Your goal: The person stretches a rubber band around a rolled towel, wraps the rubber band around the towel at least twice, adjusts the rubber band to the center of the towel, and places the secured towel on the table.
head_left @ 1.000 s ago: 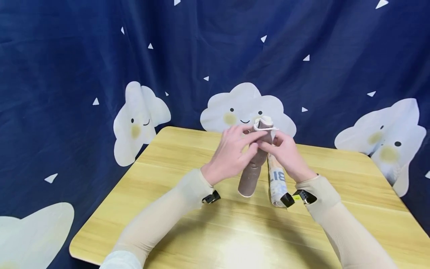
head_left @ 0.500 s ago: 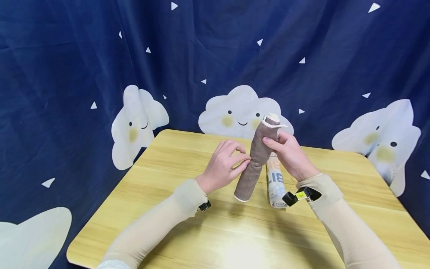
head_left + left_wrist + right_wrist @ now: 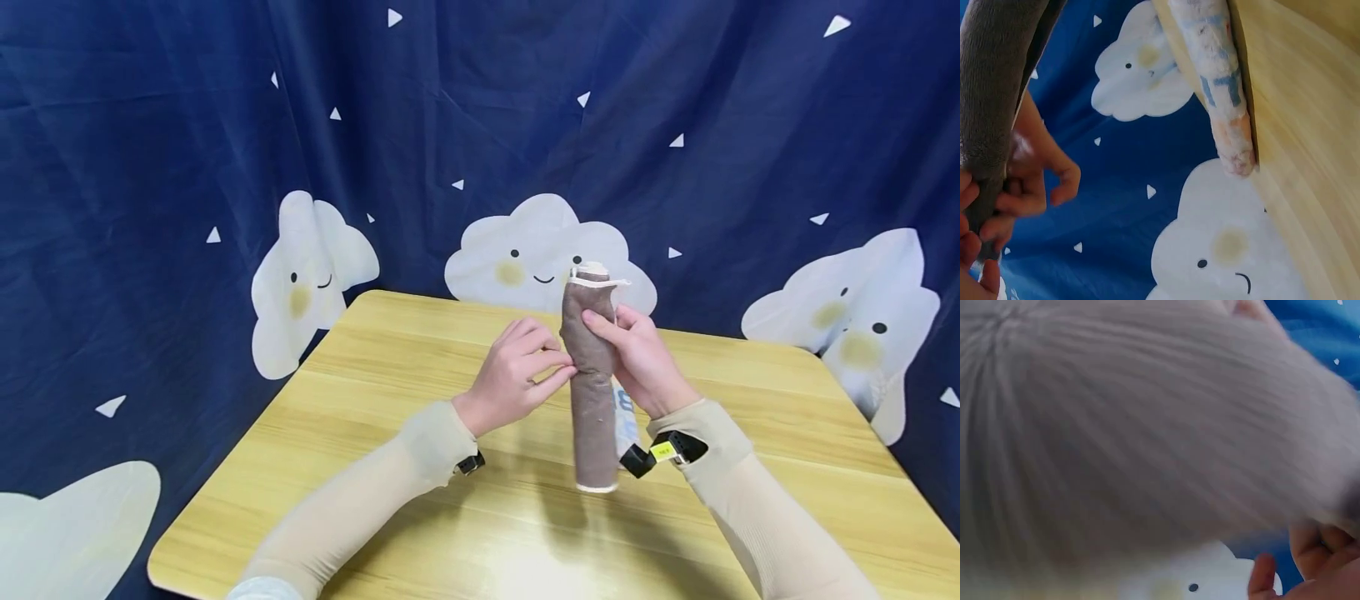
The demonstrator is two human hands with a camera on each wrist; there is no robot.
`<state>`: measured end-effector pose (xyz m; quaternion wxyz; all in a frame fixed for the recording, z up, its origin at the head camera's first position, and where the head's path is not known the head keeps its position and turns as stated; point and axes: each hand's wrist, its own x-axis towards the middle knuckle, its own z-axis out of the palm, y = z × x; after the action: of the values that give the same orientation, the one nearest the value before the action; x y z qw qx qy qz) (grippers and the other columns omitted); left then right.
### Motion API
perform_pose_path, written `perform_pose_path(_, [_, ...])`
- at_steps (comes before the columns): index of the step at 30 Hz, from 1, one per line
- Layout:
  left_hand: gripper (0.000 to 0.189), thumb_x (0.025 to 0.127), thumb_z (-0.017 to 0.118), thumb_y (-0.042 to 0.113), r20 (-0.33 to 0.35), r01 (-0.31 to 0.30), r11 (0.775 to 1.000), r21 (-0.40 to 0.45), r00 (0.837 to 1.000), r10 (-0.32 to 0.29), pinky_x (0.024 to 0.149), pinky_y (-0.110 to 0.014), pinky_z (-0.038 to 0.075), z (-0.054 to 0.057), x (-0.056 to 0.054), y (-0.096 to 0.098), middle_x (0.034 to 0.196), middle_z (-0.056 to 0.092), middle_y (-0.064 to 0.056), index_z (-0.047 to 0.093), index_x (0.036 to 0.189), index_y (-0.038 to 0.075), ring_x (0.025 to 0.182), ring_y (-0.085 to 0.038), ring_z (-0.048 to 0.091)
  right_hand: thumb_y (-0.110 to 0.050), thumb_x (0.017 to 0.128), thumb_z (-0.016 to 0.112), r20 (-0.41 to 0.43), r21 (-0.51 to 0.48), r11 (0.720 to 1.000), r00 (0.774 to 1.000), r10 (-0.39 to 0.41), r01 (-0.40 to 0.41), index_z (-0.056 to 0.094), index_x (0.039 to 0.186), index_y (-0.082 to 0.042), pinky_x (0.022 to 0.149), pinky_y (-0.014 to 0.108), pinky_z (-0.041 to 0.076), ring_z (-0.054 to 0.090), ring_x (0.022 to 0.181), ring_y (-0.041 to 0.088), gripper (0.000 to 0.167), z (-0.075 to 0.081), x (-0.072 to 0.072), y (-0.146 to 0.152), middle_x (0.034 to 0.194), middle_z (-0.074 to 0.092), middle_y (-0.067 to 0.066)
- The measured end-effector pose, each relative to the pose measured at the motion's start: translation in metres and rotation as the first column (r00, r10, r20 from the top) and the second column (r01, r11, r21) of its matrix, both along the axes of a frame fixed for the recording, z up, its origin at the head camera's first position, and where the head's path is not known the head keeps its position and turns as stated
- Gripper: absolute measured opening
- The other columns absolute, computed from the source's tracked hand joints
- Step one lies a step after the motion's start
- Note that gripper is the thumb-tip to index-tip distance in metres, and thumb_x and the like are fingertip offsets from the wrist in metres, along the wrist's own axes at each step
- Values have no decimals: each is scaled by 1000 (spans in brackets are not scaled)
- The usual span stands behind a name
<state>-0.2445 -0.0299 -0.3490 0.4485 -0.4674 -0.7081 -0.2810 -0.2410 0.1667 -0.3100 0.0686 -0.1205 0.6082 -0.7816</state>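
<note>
Swung since the earlier head frame from a lean to nearly upright, the brown roll point(image 3: 595, 433) now hides most of the patterned roll point(image 3: 625, 414) behind it. I judge that this brings its cinched middle square to my fingertips, so work appears centred on that crease. Proceeding left to right: the blue curtain point(image 3: 150, 167), printed with clouds, hangs beyond the surface point(image 3: 360, 467). My left hand point(image 3: 513, 371) comes next, thumb and fingertips pinched narrow at the brown roll's left edge, level with the crease; whether they have fabric or a thread is too small to tell. The brown roll appears raised off the surface, with a white cord point(image 3: 591, 282) around its upper end, one length pointing right. The patterned roll lies on the surface. My right hand point(image 3: 639, 354) grips the brown roll's upper half, thumb across the near face. A black wristband point(image 3: 693, 447) sits below that hand. Blur in the right wrist view limits closer inspection of the fabric.
</note>
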Motion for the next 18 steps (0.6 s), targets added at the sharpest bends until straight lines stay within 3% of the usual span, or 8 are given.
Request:
perform_pose_path(3, [7, 88, 75, 14, -41, 13, 1000, 1, 999, -13, 81, -29, 47, -1, 2, 5, 86, 63, 1, 78, 86, 8, 87, -15, 55, -24, 99, 64, 10, -19, 999, 999, -43, 43, 61, 118, -12, 73, 27, 57, 68, 85, 12, 23, -1, 5, -5, 98, 72, -2])
perform_pose_path(8, [6, 84, 78, 14, -121, -20, 1000, 3, 992, 21, 78, -29, 47, -4, 2, 8, 86, 63, 1, 76, 84, 8, 86, -16, 56, -25, 98, 66, 12, -55, 992, 993, -117, 117, 60, 117, -10, 72, 27, 57, 69, 82, 12, 25, -4, 8, -10, 96, 73, -2])
perform_pose_path(14, [6, 83, 78, 14, -254, -84, 996, -22, 964, 76, 77, -30, 47, -9, 2, 9, 87, 65, 2, 78, 87, 11, 84, -17, 57, -26, 97, 68, 9, -63, 985, 987, -163, 163, 59, 121, -9, 74, 25, 57, 70, 84, 11, 30, -5, 10, -12, 97, 73, -2])
perform_pose_path(18, [8, 86, 76, 15, -286, -125, 992, 17, 950, 124, 77, -32, 47, -12, 3, 12, 88, 68, 2, 80, 92, 12, 84, -17, 59, -28, 97, 68, 20, -84, 982, 986, -167, 168, 57, 125, -10, 77, 25, 57, 70, 88, 11, 35, -4, 11, -13, 102, 72, -1])
